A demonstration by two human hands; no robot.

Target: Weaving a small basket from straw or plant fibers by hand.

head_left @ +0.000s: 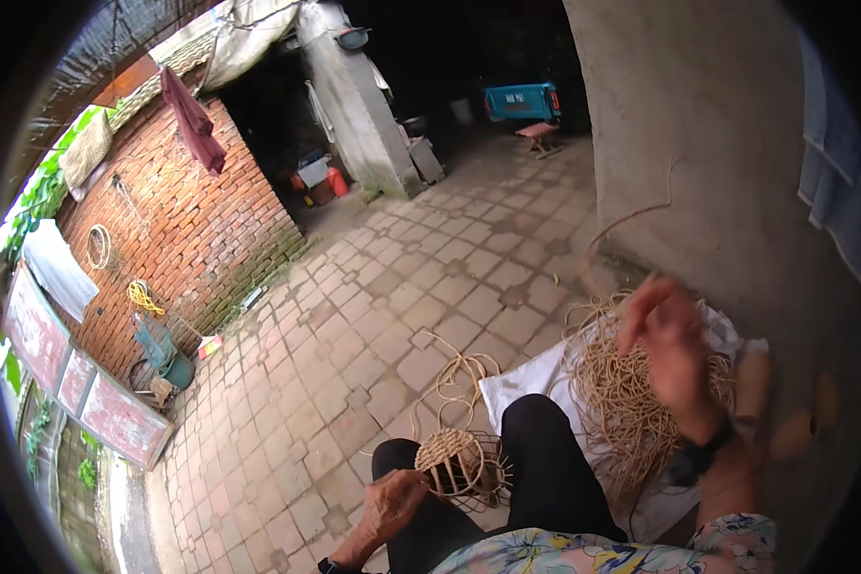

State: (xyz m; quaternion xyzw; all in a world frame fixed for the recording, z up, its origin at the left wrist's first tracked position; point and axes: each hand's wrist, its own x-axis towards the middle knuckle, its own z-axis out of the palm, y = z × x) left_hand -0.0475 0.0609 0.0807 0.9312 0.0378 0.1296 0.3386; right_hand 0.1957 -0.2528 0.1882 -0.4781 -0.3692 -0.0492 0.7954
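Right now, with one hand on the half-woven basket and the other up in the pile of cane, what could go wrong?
1. The right hand is among the tangled cane strands; pulling one may knot or drag the heap off the white cloth.
2. The left hand only touches the woven basket at its edge, so it could roll off the lap.
3. Loose cane loops on the paving could snag a foot.

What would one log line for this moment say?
left hand: holds woven basket base | right hand: in cane strands | white cloth beneath

Round half-woven tan basket base on the lap; tangled pale rattan strands on white cloth.
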